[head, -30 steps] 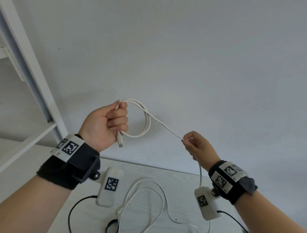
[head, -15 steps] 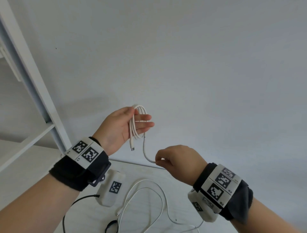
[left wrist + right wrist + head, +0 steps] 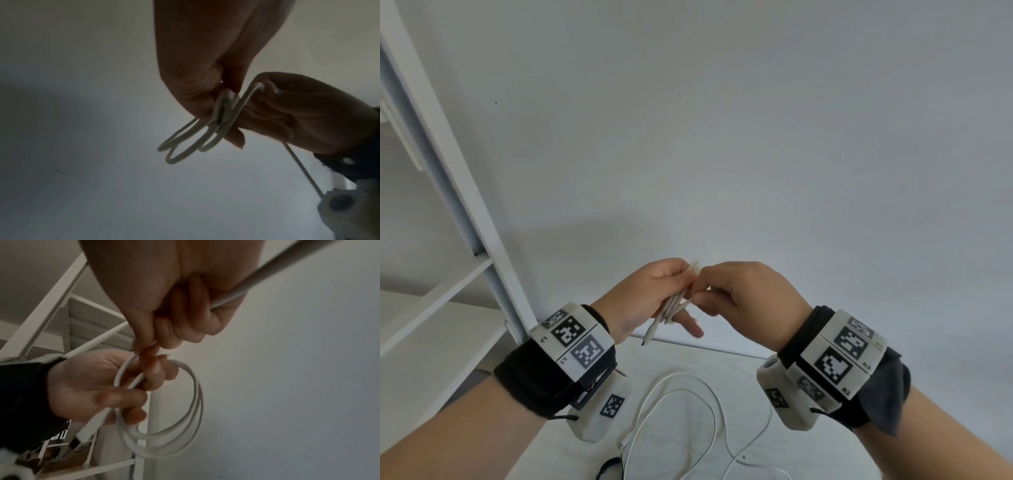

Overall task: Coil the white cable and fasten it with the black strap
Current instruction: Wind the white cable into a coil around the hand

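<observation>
My left hand (image 3: 681, 296) holds several loops of the white cable (image 3: 674, 306) pressed into a narrow bundle, in the air above the table. A plug end (image 3: 649, 337) hangs below its fingers. My right hand (image 3: 702, 291) touches the left and pinches a strand at the top of the bundle. In the right wrist view the coil (image 3: 185, 418) hangs round from the left hand (image 3: 86, 386), and a loose strand (image 3: 267, 277) runs through the right palm. The loops (image 3: 185, 142) also show in the left wrist view. The remaining cable (image 3: 709, 404) lies slack on the table. A black strap (image 3: 609, 467) lies at the bottom edge.
A white table (image 3: 808, 455) lies below my hands, against a plain grey wall. A white shelf frame (image 3: 465, 205) with slanted posts stands at the left. White camera pods hang under both wrists.
My right hand has come up and leftward to meet the left hand, bringing another length of cable onto the coil. The loops now sit squeezed flat between both hands.
</observation>
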Demonstrator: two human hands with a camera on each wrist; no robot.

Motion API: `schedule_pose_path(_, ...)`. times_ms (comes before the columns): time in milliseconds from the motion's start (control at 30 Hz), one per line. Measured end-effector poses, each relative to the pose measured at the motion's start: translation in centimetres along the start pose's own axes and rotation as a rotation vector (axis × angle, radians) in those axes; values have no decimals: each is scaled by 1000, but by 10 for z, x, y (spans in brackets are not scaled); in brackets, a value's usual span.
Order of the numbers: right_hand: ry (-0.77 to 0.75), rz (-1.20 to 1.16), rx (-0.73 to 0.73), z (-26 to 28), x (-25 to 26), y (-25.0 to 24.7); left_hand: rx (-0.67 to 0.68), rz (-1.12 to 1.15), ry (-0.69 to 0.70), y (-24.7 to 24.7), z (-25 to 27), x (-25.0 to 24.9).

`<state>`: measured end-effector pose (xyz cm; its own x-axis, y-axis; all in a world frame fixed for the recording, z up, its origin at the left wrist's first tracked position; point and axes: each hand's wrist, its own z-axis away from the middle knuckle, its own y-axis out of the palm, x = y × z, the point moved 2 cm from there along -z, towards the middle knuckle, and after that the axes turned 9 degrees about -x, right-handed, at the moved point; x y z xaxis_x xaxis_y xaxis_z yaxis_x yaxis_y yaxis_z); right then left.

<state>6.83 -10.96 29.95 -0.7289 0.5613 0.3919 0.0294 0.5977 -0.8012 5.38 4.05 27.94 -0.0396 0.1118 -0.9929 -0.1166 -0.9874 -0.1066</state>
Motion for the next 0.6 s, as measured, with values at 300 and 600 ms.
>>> schedule_pose_path(300,116,-59,-214,-7,-10,-3,34,19,9,3,2,-1)
schedule_pose_path(600,233,-165,-262,-14,-40,-12,131,248,-70,-4,3,2)
